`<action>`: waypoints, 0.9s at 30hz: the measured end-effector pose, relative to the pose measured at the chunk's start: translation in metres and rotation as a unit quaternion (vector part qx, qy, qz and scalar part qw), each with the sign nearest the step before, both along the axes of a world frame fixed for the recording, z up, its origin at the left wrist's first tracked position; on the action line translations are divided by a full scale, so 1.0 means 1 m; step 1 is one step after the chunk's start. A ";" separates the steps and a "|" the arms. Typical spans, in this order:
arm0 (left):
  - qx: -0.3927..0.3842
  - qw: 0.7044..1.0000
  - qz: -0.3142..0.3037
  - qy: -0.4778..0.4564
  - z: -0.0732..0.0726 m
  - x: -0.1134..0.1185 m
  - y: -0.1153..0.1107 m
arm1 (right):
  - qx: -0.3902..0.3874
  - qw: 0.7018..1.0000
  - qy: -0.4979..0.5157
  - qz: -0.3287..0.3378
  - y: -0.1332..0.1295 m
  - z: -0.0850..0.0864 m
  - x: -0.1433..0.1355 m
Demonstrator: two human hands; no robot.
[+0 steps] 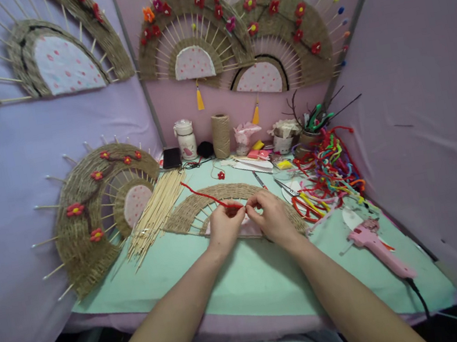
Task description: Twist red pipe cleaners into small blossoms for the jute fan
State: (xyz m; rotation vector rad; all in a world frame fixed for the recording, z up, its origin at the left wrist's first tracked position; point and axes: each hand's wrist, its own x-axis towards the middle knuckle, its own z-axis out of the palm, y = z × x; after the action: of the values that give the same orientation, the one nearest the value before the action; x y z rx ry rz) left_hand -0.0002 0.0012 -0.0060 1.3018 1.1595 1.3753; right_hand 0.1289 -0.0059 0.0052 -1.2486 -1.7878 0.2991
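Above a woven twine fan lying on the green-covered table, my two hands meet with fingertips nearly touching. My left hand is closed on a red fuzzy stem, whose free end sticks out to the upper left. Opposite it, my right hand is pinched at the stem's other end; the exact contact between its fingers is too small to make out. Both hands cover part of the fan's pale centre. A small red flower with a thread lies behind the fan.
Thin sticks and a flowered fan are at left. Red-handled scissors, colourful fuzzy stems and a pink glue gun with a cord lie right. Behind stand a twine spool and a white bottle.
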 end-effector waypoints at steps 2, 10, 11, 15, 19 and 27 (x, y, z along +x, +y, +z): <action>0.029 0.998 0.021 0.047 0.000 -0.001 -0.001 | 0.027 0.999 -0.015 -0.010 0.000 -0.001 -0.002; -0.092 0.983 0.007 -0.158 0.004 -0.006 0.008 | -0.131 0.980 0.147 0.018 0.009 -0.005 0.007; -0.098 0.980 0.007 -0.173 0.003 -0.006 0.009 | -0.134 0.981 0.140 0.018 0.009 -0.005 0.006; -0.096 0.984 0.004 -0.153 0.002 -0.005 0.008 | -0.140 0.981 0.131 0.014 0.006 -0.006 0.000; -0.057 0.994 0.002 -0.089 0.003 -0.004 0.005 | -0.133 0.981 0.138 0.008 0.004 -0.003 -0.003; 0.018 0.993 0.032 0.110 0.004 -0.004 0.002 | -0.053 0.998 0.033 -0.030 0.002 -0.007 -0.006</action>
State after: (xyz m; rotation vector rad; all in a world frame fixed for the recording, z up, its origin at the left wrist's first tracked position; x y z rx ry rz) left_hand -0.0042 0.0030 -0.0024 1.4814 1.3395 1.3295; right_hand 0.1229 -0.0042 -0.0017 -1.3485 -1.6936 0.4002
